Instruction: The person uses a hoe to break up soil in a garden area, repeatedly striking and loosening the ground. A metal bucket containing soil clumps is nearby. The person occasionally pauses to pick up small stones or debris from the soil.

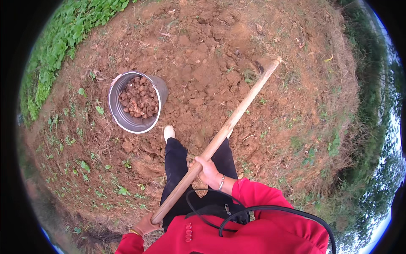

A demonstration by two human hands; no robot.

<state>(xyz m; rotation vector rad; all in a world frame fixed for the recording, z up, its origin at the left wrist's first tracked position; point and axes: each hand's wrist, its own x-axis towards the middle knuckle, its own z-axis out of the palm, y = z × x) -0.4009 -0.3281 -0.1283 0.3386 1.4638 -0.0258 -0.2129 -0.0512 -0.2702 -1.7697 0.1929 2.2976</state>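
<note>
A long wooden tool handle, likely a hoe's, slants from my lower left to the upper right. My right hand wraps around its middle, in front of my legs. Lower down, my left hand grips the near end beside my hip. At the far end, a narrow dark piece shows against the soil; too little is visible to tell the head's shape. Ahead and to the left stands a grey bucket, tilted in the view, with several brown, soil-covered tubers inside. Neither hand touches it.
Loose, cloddy reddish soil spreads before my feet. My left shoe is close to the bucket. Leafy green plants border the upper left, and small weeds dot the left side. A black cable loops across my front.
</note>
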